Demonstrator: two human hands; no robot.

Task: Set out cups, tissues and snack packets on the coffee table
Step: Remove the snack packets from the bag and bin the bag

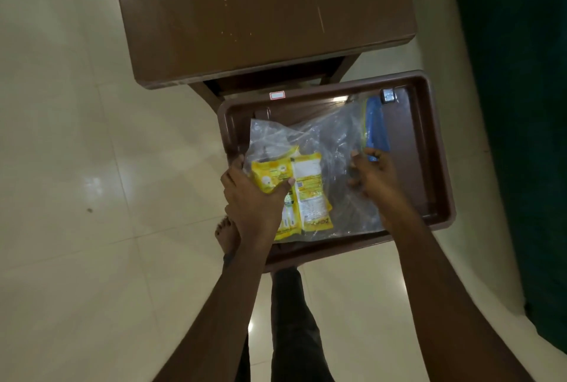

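Observation:
A brown plastic tray [429,148] sits low in front of me, below the near edge of the brown coffee table [264,13]. In the tray lies a clear plastic bag [319,139] with a blue strip [376,123] along its far right end. Yellow snack packets [310,191] show through the bag's near left part. My left hand [254,197] grips the packets through the plastic. My right hand [376,176] pinches the bag near the blue strip. No cups or tissues are in view.
Glossy cream floor tiles [76,166] surround the table and tray. A dark green curtain [521,105] hangs along the right side. My bare foot [225,232] and dark trouser leg [294,320] stand just under the tray's near edge.

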